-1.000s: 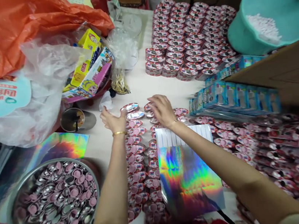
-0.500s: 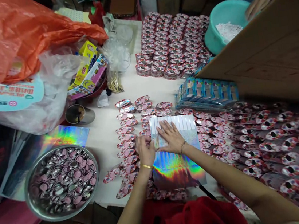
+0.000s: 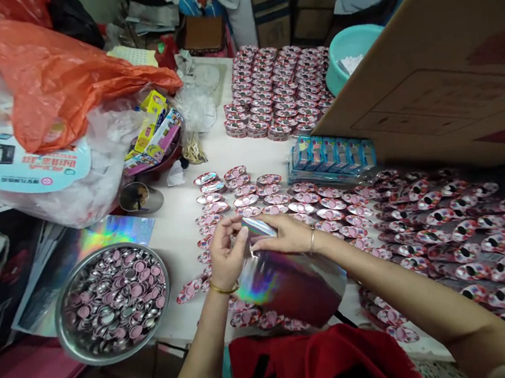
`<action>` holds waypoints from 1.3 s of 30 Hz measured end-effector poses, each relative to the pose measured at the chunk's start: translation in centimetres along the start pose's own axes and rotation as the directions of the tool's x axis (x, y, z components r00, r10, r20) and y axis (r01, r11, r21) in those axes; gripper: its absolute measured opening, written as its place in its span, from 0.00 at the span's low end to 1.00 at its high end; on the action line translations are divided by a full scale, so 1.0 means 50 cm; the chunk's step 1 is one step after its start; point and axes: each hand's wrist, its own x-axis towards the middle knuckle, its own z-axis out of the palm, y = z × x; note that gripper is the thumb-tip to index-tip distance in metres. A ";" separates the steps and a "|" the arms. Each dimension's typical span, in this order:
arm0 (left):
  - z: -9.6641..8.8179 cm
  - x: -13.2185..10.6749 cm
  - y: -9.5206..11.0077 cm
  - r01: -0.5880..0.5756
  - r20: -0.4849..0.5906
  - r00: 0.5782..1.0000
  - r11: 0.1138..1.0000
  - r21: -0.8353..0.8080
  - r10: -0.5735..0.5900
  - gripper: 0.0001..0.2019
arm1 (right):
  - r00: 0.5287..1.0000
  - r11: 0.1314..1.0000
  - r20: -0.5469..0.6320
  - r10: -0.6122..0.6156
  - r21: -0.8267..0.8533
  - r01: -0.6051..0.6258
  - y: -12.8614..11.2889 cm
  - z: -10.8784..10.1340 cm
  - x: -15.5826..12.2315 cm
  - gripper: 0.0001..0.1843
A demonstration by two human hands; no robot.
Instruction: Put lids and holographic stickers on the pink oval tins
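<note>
Both my hands hold a shiny holographic sheet (image 3: 293, 283) lifted off the white table (image 3: 174, 230). My left hand (image 3: 226, 251), with a gold bracelet, pinches its upper edge. My right hand (image 3: 284, 234) grips the curled top of the same sheet from the other side. Rows of small pink oval pieces (image 3: 254, 198) lie flat on the table just beyond and under the sheet. A steel bowl (image 3: 70, 337) full of pink and silver oval caps sits to the left of my left arm.
Stacked pink tins (image 3: 276, 86) fill the far table. A teal basin (image 3: 346, 52), blue blister packs (image 3: 331, 154) and a big cardboard flap (image 3: 443, 83) are at the right. Orange and clear plastic bags (image 3: 52, 116) pile at the left. More oval pieces (image 3: 448, 225) spread right.
My hands pulled back from the far oval pieces to the holographic sheet, pressed it, then lifted and curled it off the table. The view also tilted up and back.
</note>
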 end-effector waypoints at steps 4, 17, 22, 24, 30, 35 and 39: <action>-0.033 0.027 0.032 -0.199 0.127 0.977 0.948 0.247 0.172 0.16 | 0.993 0.968 0.104 -0.053 0.248 0.026 -0.026 0.015 0.012 0.22; -0.056 0.051 -0.132 0.310 -0.186 0.945 0.918 0.245 -0.270 0.10 | 0.822 0.884 0.511 0.251 0.224 -0.410 0.136 -0.097 -0.013 0.23; -0.019 0.055 -0.137 -0.169 0.236 0.971 0.778 0.605 0.028 0.22 | 0.819 0.888 0.517 0.249 0.215 -0.406 0.185 -0.053 -0.001 0.23; 0.003 0.057 -0.137 -0.294 0.496 0.868 0.797 0.528 -0.008 0.17 | 0.838 0.889 0.495 0.232 0.241 -0.388 0.187 -0.048 0.003 0.23; 0.018 0.096 -0.173 -0.133 0.479 0.868 0.866 0.482 -0.133 0.14 | 0.919 0.790 0.025 0.393 0.503 -0.351 0.209 -0.051 -0.019 0.25; 0.070 0.111 -0.171 -0.265 0.416 0.909 0.789 0.554 0.013 0.20 | 0.823 0.786 -0.300 0.482 0.562 -0.256 0.219 0.003 -0.033 0.25; 0.135 0.109 -0.143 -0.385 0.432 0.893 0.708 0.592 0.124 0.16 | 0.850 0.867 -0.338 0.404 0.437 -0.238 0.207 0.027 -0.038 0.21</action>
